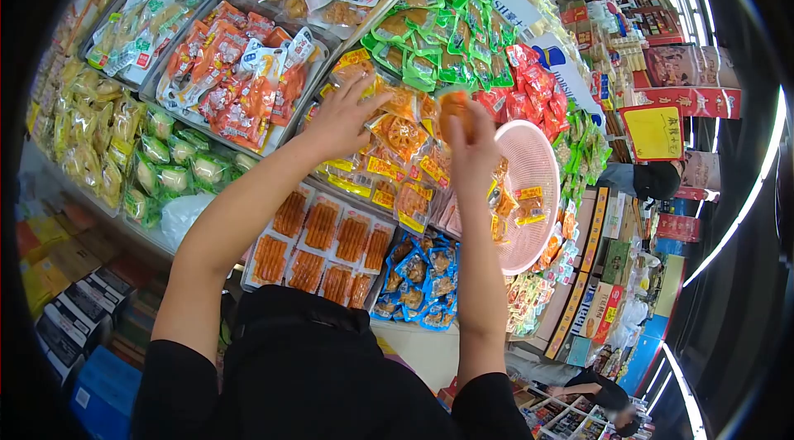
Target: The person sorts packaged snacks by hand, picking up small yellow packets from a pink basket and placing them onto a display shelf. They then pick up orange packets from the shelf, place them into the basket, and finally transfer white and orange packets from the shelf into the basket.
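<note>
My left hand point(343, 121) reaches over a heap of clear snack packets point(401, 138) with yellow labels, its fingers spread and resting on or just above them. In my right hand point(473, 146) is a small packet of orange-brown food point(455, 113), pinched between the fingers and slightly blurred. To the right of that hand, a pink plastic basket point(542, 163) stands tilted on the goods. Several yellow-labelled packets point(529, 204) lie inside the basket. My right forearm hides part of its left side.
Around the heap lie green packets point(455, 26), red packets point(533, 80), a tray of red-orange packets point(236, 76), flat trays of brown strips point(322, 225) and blue packets point(418, 279). A person point(608, 394) is at the lower right. Another person point(653, 179) is farther back.
</note>
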